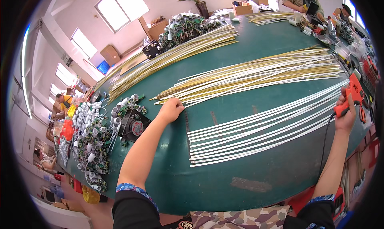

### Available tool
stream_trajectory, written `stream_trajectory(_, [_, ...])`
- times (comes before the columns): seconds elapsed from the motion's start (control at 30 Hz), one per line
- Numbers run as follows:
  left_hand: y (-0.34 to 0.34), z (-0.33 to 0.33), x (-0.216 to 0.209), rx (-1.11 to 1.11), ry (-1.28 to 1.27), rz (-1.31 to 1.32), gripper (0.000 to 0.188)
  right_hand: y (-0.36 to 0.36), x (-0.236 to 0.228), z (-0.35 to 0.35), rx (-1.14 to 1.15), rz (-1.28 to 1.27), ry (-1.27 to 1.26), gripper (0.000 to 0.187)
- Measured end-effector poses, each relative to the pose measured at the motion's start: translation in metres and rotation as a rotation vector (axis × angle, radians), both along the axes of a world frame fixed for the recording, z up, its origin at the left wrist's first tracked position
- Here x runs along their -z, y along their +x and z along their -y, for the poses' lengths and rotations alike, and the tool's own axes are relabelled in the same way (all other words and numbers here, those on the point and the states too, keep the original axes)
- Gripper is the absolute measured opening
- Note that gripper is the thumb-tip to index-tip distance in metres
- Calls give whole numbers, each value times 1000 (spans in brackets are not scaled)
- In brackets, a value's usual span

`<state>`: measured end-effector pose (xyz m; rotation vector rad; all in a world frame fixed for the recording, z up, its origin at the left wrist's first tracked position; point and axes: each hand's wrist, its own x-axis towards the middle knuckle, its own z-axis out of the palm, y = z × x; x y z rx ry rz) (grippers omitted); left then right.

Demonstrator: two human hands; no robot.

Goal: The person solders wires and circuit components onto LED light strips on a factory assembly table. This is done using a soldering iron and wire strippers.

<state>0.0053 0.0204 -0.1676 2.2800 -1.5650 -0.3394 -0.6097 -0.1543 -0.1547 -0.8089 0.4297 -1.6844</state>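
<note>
My left hand point(173, 110) is closed at the left end of a pile of long thin white and yellow strips point(256, 75), its fingertips pinching a white strip point(190, 104). In my right hand point(346, 116) is a red gun-shaped hand tool point(354, 92) with an orange handle and a black cord point(325, 146). The tool is over the right ends of a row of white strips point(256, 130). Those strips lie side by side on the green tabletop point(216, 185), left ends lined up along a dark mark. The tool's tip is hard to make out.
Left of my arm are a black fan-like device point(134, 124) and heaped white-capped circuit parts point(91, 153). Another strip bundle point(172, 63) and heap of parts point(186, 29) lie farther back. Tools and bags clutter the right edge. A person point(302, 3) works at the far right.
</note>
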Motion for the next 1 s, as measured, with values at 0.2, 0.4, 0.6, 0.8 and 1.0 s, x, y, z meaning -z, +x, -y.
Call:
stream_trajectory(0.2, [1, -8, 15, 18, -136, 170, 16, -1, -2, 0, -26, 21, -23, 46])
stream_trajectory(0.4, [-17, -24, 12, 6, -159, 212, 16, -2, -1, -1, -32, 47, -25, 48])
stream_trajectory(0.6, [-6, -39, -16, 187, -274, 285, 12, -2, -1, 1, -37, 54, -34, 45])
stream_trajectory(0.8, [-22, -65, -32, -120, -42, -1028, 10, -4, -1, 2, -24, 26, -41, 44])
stream_trajectory(1.0, [-24, -73, -27, -78, 54, -1134, 13, -10, 3, 6, -14, 14, -16, 44])
